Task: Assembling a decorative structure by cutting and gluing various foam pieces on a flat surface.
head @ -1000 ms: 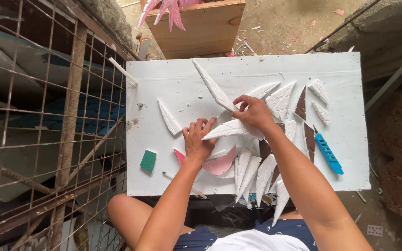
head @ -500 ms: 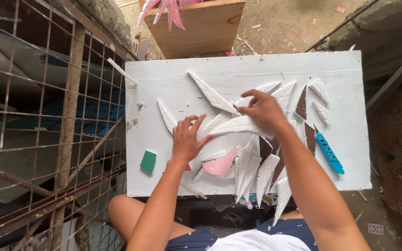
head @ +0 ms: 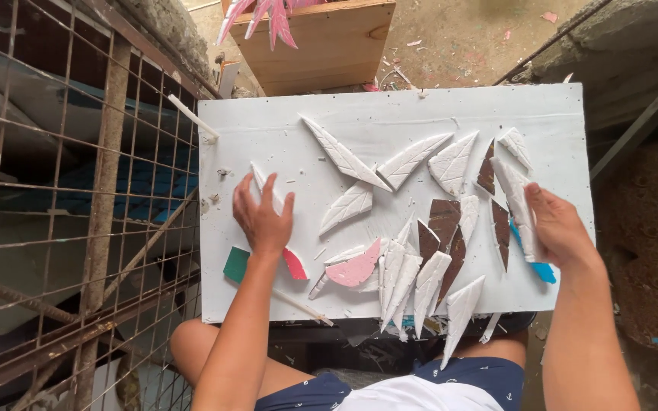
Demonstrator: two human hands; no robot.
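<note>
My right hand point(head: 561, 228) is closed around 1 white leaf point(head: 518, 199) at the right end of the tabletop point(head: 283, 129), thumb on top, the blade running up past my fingers. It looks like thin carved foam or plaster: light, stiff and brittle, so I judge it would snap if bent and is best held by its broad middle, not its pointed tip. Its grooved face should give some grip.

My left hand point(head: 263, 215) lies flat and spread, gripping nothing, over another white leaf point(head: 262, 181) near the left end, whose lower part it hides. Just below my wrist sit a green block point(head: 235, 264) and a red piece point(head: 295, 264).

Between my hands more leaves lie scattered, some overlapping, with a pink leaf point(head: 355, 269) and several brown pieces point(head: 445, 221) among them. A blue thing point(head: 543, 270) under my right hand is mostly covered; I cannot tell what it is. The nearest leaves overhang the tabletop's edge above my lap. A wooden box point(head: 321, 46) beyond holds pink fronds cut off by the frame, and a wire fence point(head: 78, 213) fills the left.
</note>
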